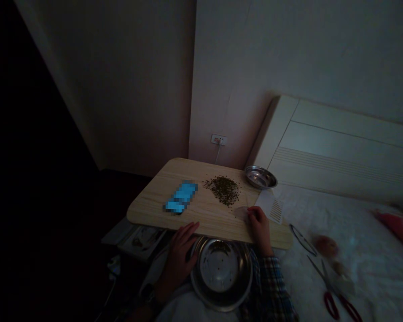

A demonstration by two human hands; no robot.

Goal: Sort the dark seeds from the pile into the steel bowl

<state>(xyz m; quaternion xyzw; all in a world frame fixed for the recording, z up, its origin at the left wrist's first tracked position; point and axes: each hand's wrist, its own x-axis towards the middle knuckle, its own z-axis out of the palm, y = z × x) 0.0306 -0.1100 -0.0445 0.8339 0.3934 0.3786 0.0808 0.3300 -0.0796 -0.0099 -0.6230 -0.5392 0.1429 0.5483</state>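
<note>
My right hand (pixel 260 226) pinches a thin, see-through plastic piece (pixel 241 212) at the table's near right side; its exact kind I cannot make out. Just beyond it lies a loose heap of small greenish-brown grains (pixel 224 190) on the wooden table (pixel 154 192). At the table's front edge, my left hand (pixel 181 252) has its fingers stretched out, with the thumb side beside the rim of a steel bowl (pixel 245 295). That bowl sits below the table edge, in my lap, with a few dark specks inside. Whether the left hand touches its rim I cannot tell.
A lit phone (pixel 182 197) lies left of the heap. A second steel bowl (pixel 260 177) and a white slotted sheet (pixel 270 205) are at the right. Red-handled scissors (pixel 332 286) and a dark-framed item (pixel 302 240) lie on the bed (pixel 366 250).
</note>
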